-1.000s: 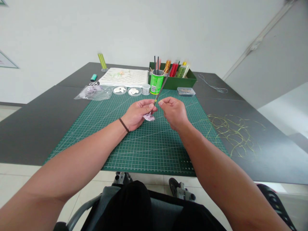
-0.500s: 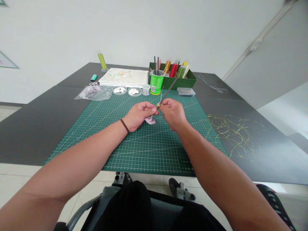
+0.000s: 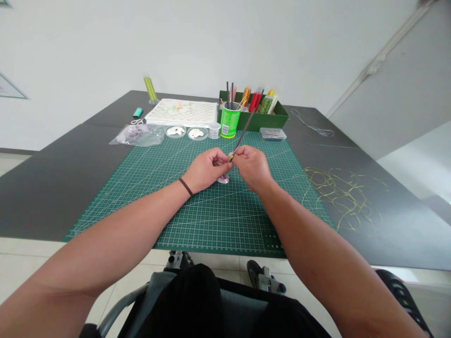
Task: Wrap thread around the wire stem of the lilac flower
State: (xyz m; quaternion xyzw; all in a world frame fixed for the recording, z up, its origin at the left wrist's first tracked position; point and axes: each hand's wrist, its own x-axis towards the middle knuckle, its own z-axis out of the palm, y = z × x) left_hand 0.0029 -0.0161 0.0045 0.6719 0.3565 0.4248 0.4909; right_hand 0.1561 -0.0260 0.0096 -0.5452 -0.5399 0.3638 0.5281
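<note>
Above the green cutting mat [image 3: 211,220], both hands meet on a thin dark stick [image 3: 245,128] that slants up to the right. My left hand [image 3: 207,169] pinches its lower end between thumb and fingers. Just beneath those fingertips shows a pale purple, petal-like piece [image 3: 223,179], partly hidden by the hand. My right hand [image 3: 254,166] is closed in a pinch on the stick slightly higher, close against the left fingertips. A small yellowish band shows on the stick between the hands; its kind is too small to make out.
Behind the mat stand a green can [image 3: 230,121] with sticks, a green box [image 3: 280,117] of coloured tubes, a white board [image 3: 197,112], two shallow dishes and a plastic bag [image 3: 141,136]. Loose yellow-green cord [image 3: 345,192] lies at the right. Scissors [image 3: 138,121] lie back left.
The stick has swung slightly more upright. My left hand has turned a little, and less of the purple piece shows, now a bit further right. Both hands stay close together.
</note>
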